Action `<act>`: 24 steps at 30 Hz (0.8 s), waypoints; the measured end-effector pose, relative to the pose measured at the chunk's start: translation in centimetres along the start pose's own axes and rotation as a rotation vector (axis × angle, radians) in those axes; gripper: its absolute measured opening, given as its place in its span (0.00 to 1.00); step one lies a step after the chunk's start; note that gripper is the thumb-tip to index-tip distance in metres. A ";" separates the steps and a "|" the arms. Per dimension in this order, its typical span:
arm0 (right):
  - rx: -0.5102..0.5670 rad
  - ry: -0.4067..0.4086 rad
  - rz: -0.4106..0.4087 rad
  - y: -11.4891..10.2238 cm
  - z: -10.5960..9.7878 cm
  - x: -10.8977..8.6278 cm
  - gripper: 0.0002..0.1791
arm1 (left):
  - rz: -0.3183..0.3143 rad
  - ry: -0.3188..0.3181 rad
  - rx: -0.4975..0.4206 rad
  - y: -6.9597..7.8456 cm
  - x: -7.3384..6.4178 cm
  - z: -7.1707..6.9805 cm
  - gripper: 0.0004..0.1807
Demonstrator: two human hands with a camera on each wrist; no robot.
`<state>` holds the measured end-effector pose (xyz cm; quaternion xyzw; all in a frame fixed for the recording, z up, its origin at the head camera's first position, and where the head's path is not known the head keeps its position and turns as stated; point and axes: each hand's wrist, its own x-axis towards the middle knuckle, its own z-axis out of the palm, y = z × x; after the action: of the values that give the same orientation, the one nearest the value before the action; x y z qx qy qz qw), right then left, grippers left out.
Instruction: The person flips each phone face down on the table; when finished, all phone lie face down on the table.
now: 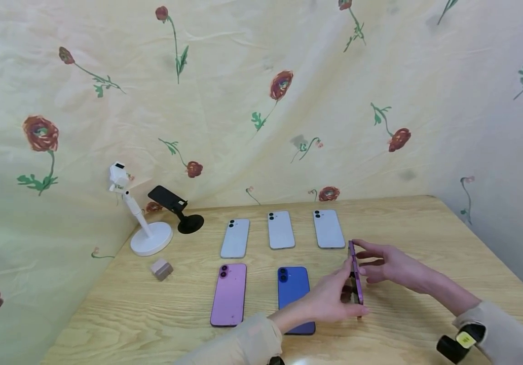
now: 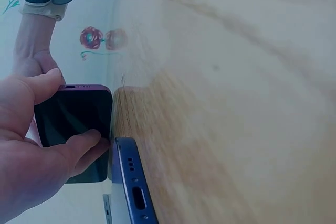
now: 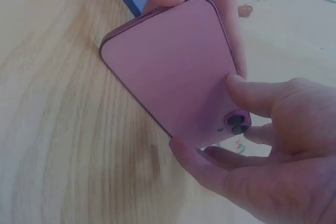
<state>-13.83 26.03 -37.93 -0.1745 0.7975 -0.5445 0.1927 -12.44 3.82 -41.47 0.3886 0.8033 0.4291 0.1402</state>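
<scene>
Both hands hold a pink smartphone [image 1: 357,284] on its long side at the table's right half. My left hand [image 1: 330,300] grips its near end, thumb at the bottom edge and fingers across the dark screen [image 2: 73,111]. At the camera end, my right hand [image 1: 386,264] pinches it between the fingertips; the right wrist view shows the plain pink back [image 3: 168,61] and two lenses. A blue smartphone [image 1: 294,289] lies back up beside my left hand, partly covered by the left forearm. Left of it lies another pink smartphone [image 1: 228,295], back up.
Three white smartphones, left [image 1: 235,238], middle [image 1: 282,230] and right [image 1: 329,229], lie in a row behind. A white stand [image 1: 151,238], a black phone stand [image 1: 190,223] and a small greyish block [image 1: 161,269] occupy the left side. Floral cloth [image 1: 225,101] hangs behind the table.
</scene>
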 end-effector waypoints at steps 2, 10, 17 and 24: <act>-0.001 -0.005 -0.002 0.1 0.0 0.1 0.45 | -0.006 0.006 -0.050 0.0 -0.1 0.1 0.57; 0.009 -0.021 -0.014 0.4 -0.1 0.2 0.44 | -0.010 0.039 -0.114 0.1 -0.4 0.2 0.57; -0.027 -0.022 -0.025 0.8 -0.1 0.4 0.44 | 0.008 0.085 -0.125 0.2 -0.4 0.6 0.57; -0.030 -0.024 -0.034 1.1 0.0 0.5 0.45 | -0.011 0.092 -0.212 0.2 -0.5 1.0 0.56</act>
<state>-14.29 26.16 -39.05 -0.1974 0.8001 -0.5336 0.1902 -11.46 4.11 -41.96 0.3470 0.7611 0.5282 0.1458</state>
